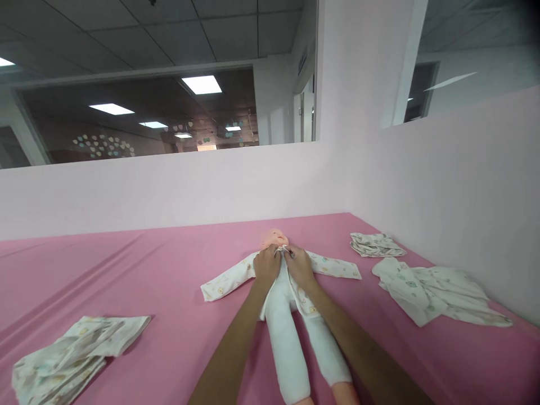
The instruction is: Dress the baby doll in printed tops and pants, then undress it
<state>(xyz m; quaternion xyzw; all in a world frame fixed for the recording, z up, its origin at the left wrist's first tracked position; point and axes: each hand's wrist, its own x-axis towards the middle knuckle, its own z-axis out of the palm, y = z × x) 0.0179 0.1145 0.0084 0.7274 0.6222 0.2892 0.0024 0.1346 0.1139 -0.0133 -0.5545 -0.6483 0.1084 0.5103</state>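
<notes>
White jacket [231,279] on doll [280,309], sleeves [337,268] out; front [306,301] gapes, fastening likely remains. Left hand [267,265], right hand [299,266]: fingers pinched on neckline [282,248].

White walls [177,194] meeting in the corner here, pink-covered counter [169,281] below, windows [143,126] set above, bright light panels [202,85] glowing through, grey tiled ceiling [230,39] beyond!

This looks like a training room: dressed doll [279,292] on pink sheeting [177,304], interior window [160,93] beyond its far edge.
</notes>
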